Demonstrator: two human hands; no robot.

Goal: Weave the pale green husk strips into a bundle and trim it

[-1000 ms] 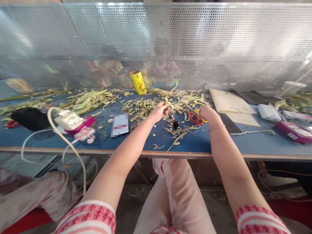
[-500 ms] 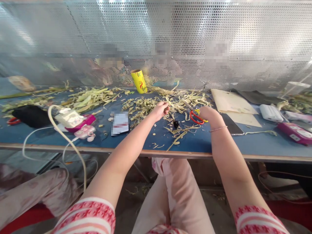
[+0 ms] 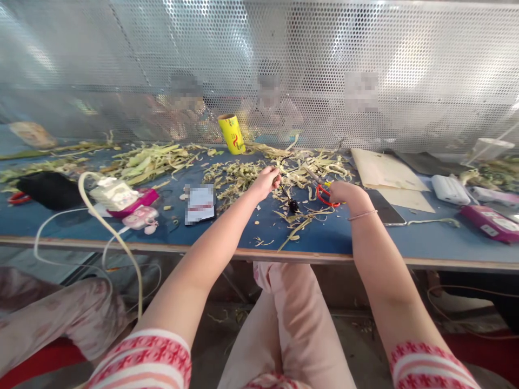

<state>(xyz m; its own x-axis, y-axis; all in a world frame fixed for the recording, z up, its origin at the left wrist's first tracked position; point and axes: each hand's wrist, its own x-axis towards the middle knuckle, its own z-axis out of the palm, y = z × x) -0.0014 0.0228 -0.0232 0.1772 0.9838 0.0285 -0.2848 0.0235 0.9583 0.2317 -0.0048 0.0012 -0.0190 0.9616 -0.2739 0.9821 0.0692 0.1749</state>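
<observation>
The left hand [image 3: 267,182] is closed around what seems to be a black cord [image 3: 293,206], small in view, its bunched end on the blue table [image 3: 316,237]. The right hand [image 3: 344,193] grips scissors [image 3: 323,195] with red and yellow handles. Dry leaf scraps [image 3: 227,175] lie between a tilted yellow tube [image 3: 231,134] and a phone [image 3: 200,204].

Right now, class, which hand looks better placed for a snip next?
Probably the right hand: it holds the scissors, while the left hand seems busy pinching the black cord.
</observation>
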